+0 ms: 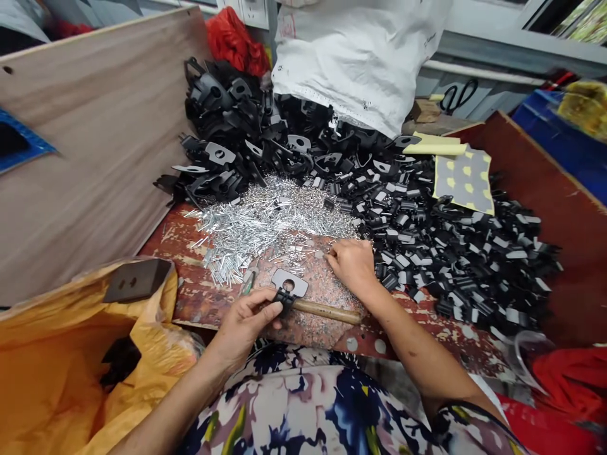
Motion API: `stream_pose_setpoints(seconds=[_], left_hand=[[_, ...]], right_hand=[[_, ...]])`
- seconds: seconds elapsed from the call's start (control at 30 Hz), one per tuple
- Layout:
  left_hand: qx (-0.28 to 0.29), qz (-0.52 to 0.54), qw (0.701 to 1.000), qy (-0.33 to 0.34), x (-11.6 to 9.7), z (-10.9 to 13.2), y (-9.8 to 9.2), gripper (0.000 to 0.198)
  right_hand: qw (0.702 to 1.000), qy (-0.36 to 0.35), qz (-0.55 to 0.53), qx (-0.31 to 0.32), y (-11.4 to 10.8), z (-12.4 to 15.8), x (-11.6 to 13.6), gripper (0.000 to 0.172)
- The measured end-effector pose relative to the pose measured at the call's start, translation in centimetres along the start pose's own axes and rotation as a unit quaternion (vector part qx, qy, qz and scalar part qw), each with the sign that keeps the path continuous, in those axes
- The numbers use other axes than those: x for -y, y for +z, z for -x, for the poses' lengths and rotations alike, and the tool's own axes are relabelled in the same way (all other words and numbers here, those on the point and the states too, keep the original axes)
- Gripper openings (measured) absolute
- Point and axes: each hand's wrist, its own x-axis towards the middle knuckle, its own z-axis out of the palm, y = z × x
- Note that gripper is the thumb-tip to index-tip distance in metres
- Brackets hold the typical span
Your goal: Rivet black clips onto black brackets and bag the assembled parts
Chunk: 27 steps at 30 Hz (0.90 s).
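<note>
My left hand (246, 322) pinches a black clip part with a grey metal plate (288, 287) against a speckled stone slab (322, 297). My right hand (351, 262) reaches to the edge of a heap of small silver pins (265, 221), fingers curled as if picking one; what it holds is too small to see. A wooden-handled tool (327, 311) lies on the slab between my hands. Black clip bodies (450, 253) are heaped on the right, and plated parts (237, 139) are heaped at the back.
An orange plastic bag (57, 354) with a dark part on it sits at the left. A wooden board (95, 139) walls the left side, a white sack (360, 57) stands behind, and a sheet of stickers (465, 180) lies at the back right.
</note>
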Motion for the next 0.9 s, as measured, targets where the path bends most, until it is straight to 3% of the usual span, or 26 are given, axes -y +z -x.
stream_pose_setpoints(seconds=[0.13, 0.27, 0.33, 0.47, 0.6, 0.7, 0.8, 0.9], left_hand=[[0.013, 0.001, 1.000, -0.009, 0.1, 0.0, 0.0, 0.020], [0.036, 0.047, 0.997, -0.047, -0.1, -0.4, 0.5, 0.023], [0.054, 0.067, 0.994, -0.066, -0.4, -0.6, 0.9, 0.025], [0.052, 0.089, 0.992, -0.071, -1.1, -0.6, 1.0, 0.027], [0.002, 0.106, 0.992, -0.062, -1.5, 0.2, -0.4, 0.028], [-0.054, 0.119, 0.990, -0.049, -1.5, 0.7, -1.6, 0.030], [-0.071, 0.124, 0.989, -0.048, -1.5, 1.0, -2.1, 0.032], [-0.065, 0.115, 0.990, -0.046, -1.6, 1.0, -1.9, 0.032]], right_hand=[[1.000, -0.006, -0.019, -0.023, 0.3, 0.1, -0.1, 0.016], [0.978, -0.027, -0.193, -0.078, -0.5, 0.9, -0.2, 0.018], [0.965, -0.037, -0.250, -0.063, -0.5, 1.1, -0.1, 0.017], [0.981, -0.086, -0.173, 0.001, -0.1, 1.5, -0.2, 0.014], [0.989, -0.096, -0.105, -0.034, -0.8, 2.0, -0.6, 0.023], [0.987, -0.138, -0.084, -0.020, -1.1, 2.1, -0.3, 0.028], [0.977, -0.203, -0.064, 0.023, -0.2, 1.5, 0.6, 0.030], [0.971, -0.220, -0.083, 0.046, 1.0, 0.5, 1.3, 0.028]])
